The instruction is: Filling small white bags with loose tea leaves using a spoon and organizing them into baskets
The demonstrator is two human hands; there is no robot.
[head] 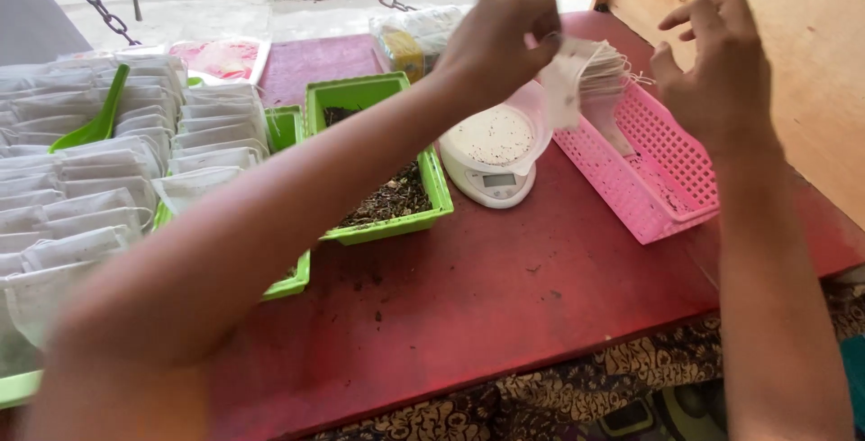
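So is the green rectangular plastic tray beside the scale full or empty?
Partly filled: the green rectangular plastic tray holds dark loose leaves low across its bottom.

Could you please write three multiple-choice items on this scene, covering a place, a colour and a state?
1. Where is the kitchen scale?
A. between the green tray and the pink basket
B. inside the basket
C. on the floor

2. What colour is the scoop?
A. pink
B. green
C. white

3. What is the left hand doing?
A. resting flat
B. holding the scoop
C. pinching a white paper bag

Answers: A, the scale stands on the table between them; B, it lies green on the filled bags; C, its fingertips grip the bag while the right hand hovers open.
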